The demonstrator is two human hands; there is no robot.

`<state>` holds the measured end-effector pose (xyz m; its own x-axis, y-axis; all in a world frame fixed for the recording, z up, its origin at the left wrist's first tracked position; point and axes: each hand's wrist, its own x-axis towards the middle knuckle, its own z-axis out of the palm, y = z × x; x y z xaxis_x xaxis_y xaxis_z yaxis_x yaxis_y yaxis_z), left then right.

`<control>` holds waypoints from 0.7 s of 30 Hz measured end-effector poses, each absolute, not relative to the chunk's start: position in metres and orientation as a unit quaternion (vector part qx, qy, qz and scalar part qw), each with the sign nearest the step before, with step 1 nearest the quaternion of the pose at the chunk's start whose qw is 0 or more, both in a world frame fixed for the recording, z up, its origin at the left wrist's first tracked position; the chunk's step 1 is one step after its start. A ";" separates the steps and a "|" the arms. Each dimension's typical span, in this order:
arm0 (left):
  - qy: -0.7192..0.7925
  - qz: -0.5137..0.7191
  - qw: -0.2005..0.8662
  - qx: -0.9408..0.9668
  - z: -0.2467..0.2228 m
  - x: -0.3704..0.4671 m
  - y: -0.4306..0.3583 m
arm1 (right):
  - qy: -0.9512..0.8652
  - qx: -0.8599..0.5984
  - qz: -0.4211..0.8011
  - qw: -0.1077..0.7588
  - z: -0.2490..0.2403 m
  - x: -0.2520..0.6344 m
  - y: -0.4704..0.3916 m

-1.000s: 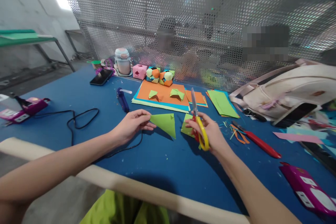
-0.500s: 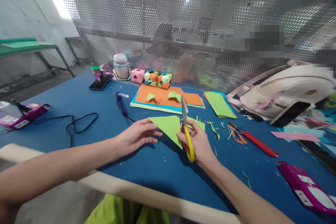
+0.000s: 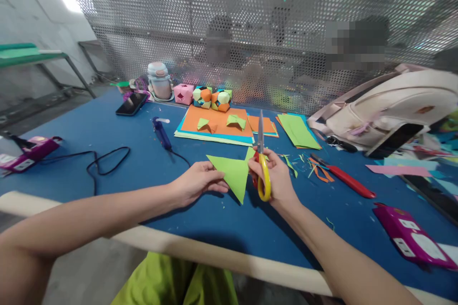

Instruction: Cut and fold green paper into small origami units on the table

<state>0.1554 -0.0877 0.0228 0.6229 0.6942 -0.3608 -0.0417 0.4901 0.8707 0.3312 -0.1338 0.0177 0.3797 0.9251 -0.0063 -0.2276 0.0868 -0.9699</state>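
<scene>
My left hand [image 3: 201,183] pinches the left side of a light-green paper triangle [image 3: 234,174], with its lowest point hanging towards me. Close to the paper's right edge, my right hand [image 3: 275,177] is closed around scissors [image 3: 265,178] with yellow and red handles, blades pointing up and away from me. Those blades stand apart from the held triangle. Another piece of green paper [image 3: 251,153] lies partly hidden behind the right hand. Two small folded pieces, one green [image 3: 236,122] and one green and orange [image 3: 206,126], rest on the orange sheets beyond.
A stack of coloured paper [image 3: 214,139] and folded paper balls [image 3: 222,100] stand at the back. Left are a blue glue gun [image 3: 161,133] with its cord and a phone [image 3: 131,104]. Right are paper scraps, a red-handled cutter [image 3: 350,182], a purple power strip [image 3: 411,236] and a backpack [image 3: 393,100].
The scissors have moved right, away from the green triangle, and point more upright. My left hand has shifted right and now grips the triangle, which has turned slightly.
</scene>
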 end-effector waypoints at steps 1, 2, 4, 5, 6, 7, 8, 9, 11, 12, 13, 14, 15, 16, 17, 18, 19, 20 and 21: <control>0.361 0.239 0.785 0.444 0.022 0.155 -0.086 | -0.340 -0.514 0.434 0.657 0.017 0.334 -0.133; 0.358 0.245 0.788 0.437 0.022 0.155 -0.084 | -0.340 -0.516 0.425 0.662 0.017 0.336 -0.131; 0.359 0.260 0.795 0.413 0.021 0.155 -0.080 | -0.341 -0.521 0.410 0.667 0.017 0.340 -0.129; 0.364 0.273 0.797 0.397 0.020 0.155 -0.078 | -0.345 -0.525 0.408 0.663 0.017 0.341 -0.128; 0.367 0.290 0.798 0.380 0.020 0.154 -0.076 | -0.350 -0.530 0.413 0.653 0.017 0.342 -0.128; 0.368 0.307 0.798 0.365 0.020 0.154 -0.074 | -0.355 -0.534 0.423 0.640 0.017 0.341 -0.128; 0.365 0.325 0.798 0.352 0.020 0.154 -0.073 | -0.360 -0.537 0.437 0.625 0.017 0.339 -0.128; 0.360 0.342 0.798 0.341 0.020 0.153 -0.072 | -0.364 -0.539 0.453 0.609 0.018 0.336 -0.129; 0.346 0.370 0.799 0.324 0.022 0.153 -0.070 | -0.370 -0.539 0.480 0.586 0.018 0.329 -0.132; 0.340 0.380 0.800 0.317 0.022 0.152 -0.070 | -0.371 -0.536 0.485 0.583 0.018 0.325 -0.133; 0.335 0.387 0.801 0.310 0.023 0.151 -0.070 | -0.373 -0.533 0.486 0.584 0.018 0.322 -0.135; 0.332 0.391 0.803 0.304 0.024 0.151 -0.070 | -0.375 -0.531 0.483 0.588 0.019 0.319 -0.136; 0.328 0.391 0.806 0.301 0.024 0.150 -0.071 | -0.376 -0.529 0.476 0.593 0.019 0.317 -0.138; 0.324 0.388 0.809 0.299 0.024 0.150 -0.072 | -0.378 -0.528 0.468 0.599 0.019 0.315 -0.139; 0.319 0.383 0.813 0.299 0.024 0.150 -0.073 | -0.382 -0.528 0.461 0.602 0.020 0.315 -0.140; 0.314 0.373 0.819 0.303 0.024 0.149 -0.074 | -0.389 -0.527 0.453 0.605 0.020 0.314 -0.141; 0.307 0.362 0.824 0.309 0.023 0.149 -0.075 | -0.398 -0.526 0.442 0.608 0.020 0.314 -0.142; 0.299 0.350 0.829 0.316 0.022 0.149 -0.075 | -0.410 -0.524 0.429 0.611 0.019 0.315 -0.142; 0.292 0.339 0.835 0.321 0.022 0.148 -0.075 | -0.426 -0.521 0.413 0.614 0.017 0.315 -0.143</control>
